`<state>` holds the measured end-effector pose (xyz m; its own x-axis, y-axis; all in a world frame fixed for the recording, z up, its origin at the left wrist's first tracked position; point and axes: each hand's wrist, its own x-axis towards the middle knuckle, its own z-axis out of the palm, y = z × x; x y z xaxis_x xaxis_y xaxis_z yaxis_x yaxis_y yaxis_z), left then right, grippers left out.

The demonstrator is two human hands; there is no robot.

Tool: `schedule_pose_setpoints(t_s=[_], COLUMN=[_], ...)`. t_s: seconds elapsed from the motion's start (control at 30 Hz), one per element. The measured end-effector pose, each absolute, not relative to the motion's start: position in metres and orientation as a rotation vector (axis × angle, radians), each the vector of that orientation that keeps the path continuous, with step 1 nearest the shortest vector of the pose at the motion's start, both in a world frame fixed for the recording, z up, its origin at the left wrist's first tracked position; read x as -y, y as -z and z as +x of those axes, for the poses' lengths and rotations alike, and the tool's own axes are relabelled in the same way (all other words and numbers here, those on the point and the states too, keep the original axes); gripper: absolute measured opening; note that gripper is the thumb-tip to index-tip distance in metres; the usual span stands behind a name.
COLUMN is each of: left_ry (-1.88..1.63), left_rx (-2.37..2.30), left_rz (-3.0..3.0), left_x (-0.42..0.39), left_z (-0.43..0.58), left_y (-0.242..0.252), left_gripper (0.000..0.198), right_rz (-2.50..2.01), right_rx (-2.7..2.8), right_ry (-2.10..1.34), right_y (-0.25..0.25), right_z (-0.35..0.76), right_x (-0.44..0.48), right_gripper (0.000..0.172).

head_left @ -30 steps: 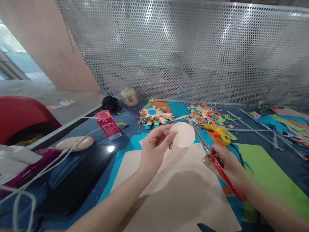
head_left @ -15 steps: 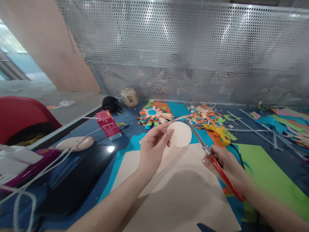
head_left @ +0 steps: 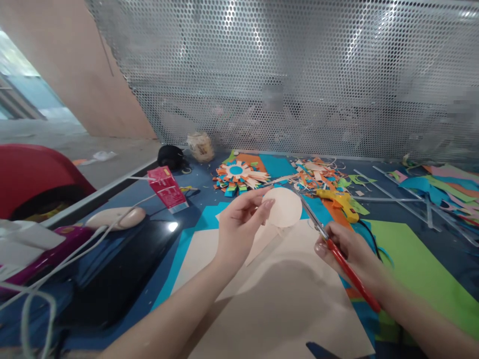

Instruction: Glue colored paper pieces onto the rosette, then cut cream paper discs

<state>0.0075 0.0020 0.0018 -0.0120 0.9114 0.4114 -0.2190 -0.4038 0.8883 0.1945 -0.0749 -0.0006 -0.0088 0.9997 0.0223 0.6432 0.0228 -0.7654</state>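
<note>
My left hand [head_left: 243, 222] pinches the left edge of a cream paper circle [head_left: 282, 207] between thumb and fingers. Red-handled scissors [head_left: 344, 262] are gripped in my right hand [head_left: 346, 249], their metal blades pointing up and left beside the circle's right edge. Whether the blades touch the paper I cannot tell. Beneath both hands lies a large cream paper sheet [head_left: 284, 304] over blue sheets. A narrow cream paper piece [head_left: 262, 244] rests on it, just under the circle.
Behind my hands lie a layered paper flower [head_left: 235, 171] and a heap of paper scraps [head_left: 318, 174]. A yellow glue gun [head_left: 339, 202] and green sheet [head_left: 415, 264] are on the right. A pink drink carton [head_left: 167, 189], dark phone-like slab [head_left: 123, 274] and cables lie left.
The paper circle in my left hand has shifted slightly to the right and its edge looks a little turned. The scissors stay nearly in place. The camera view has tilted slightly.
</note>
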Motion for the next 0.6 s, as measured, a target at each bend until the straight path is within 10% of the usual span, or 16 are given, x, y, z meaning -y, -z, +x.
schedule_pose_setpoints(t_s=[0.6], left_ry=[-1.625], left_rx=[-0.744], left_rz=[1.400], left_x=[-0.0009], left_z=[0.0078], left_y=[-0.0016], left_gripper=[0.016], right_rz=[-1.681], right_rx=[1.803], right_ry=[-0.733], right_y=[0.0045], right_z=[0.1999], right_x=[0.0751], right_gripper=[0.029])
